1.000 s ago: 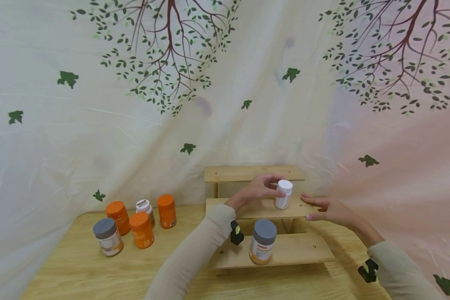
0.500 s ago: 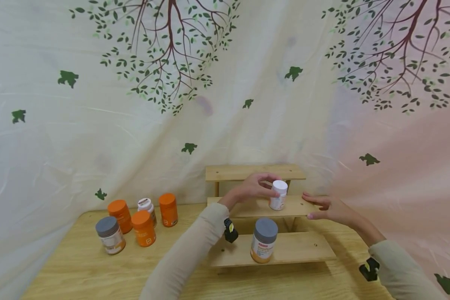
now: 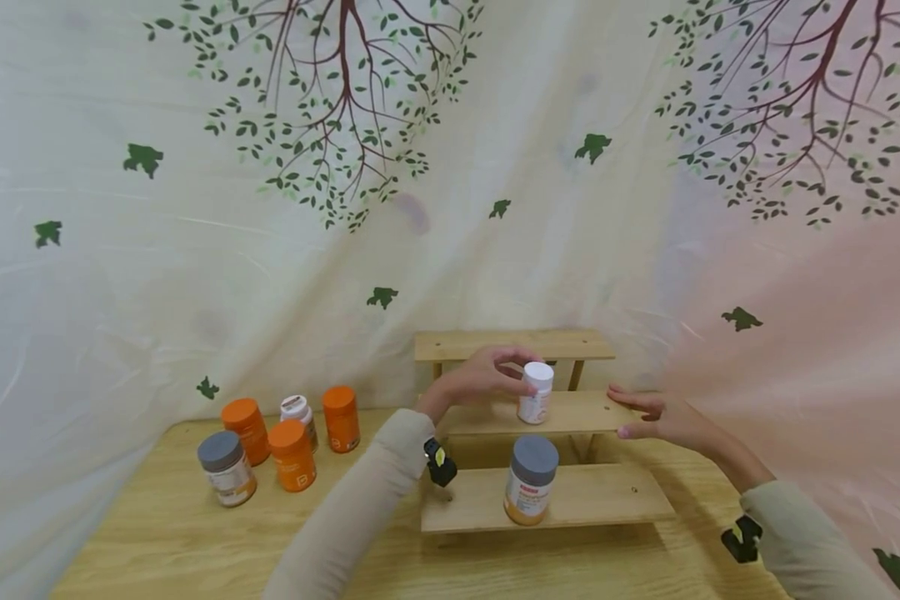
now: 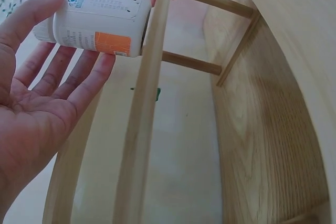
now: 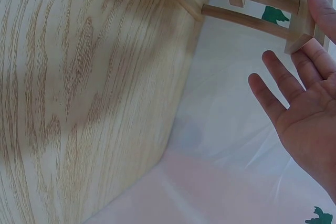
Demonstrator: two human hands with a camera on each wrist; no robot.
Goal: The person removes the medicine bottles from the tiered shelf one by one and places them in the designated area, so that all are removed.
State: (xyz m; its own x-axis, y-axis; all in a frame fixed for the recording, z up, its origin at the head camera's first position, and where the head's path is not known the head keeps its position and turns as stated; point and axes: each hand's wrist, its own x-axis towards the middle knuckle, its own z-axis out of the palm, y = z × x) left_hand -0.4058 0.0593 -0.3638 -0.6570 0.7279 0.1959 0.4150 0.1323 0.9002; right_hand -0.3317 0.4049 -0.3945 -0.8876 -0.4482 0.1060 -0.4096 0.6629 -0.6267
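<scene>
A white pill bottle (image 3: 536, 393) stands upright on the middle board of a three-step wooden rack (image 3: 581, 410). My left hand (image 3: 483, 375) holds it from the left, thumb and fingers on opposite sides. In the left wrist view the bottle (image 4: 100, 23) shows an orange label patch, and its base meets the board or lies very close to it. At that board's right end my right hand (image 3: 667, 421) grips the edges, thumb in front and forefinger behind. The right wrist view shows this hand's (image 5: 315, 93) other fingers extended off the wood.
A grey-lidded jar (image 3: 531, 482) stands on the lowest board, in front of the bottle. On the table's left side are several containers: orange bottles (image 3: 292, 457), a white-capped bottle (image 3: 297, 417) and another grey-lidded jar (image 3: 227, 469). A leaf-patterned curtain (image 3: 292, 275) hangs behind.
My left hand has moved the white pill bottle leftward along the middle board, from near its right end toward the centre. The right hand stays at the board's end.
</scene>
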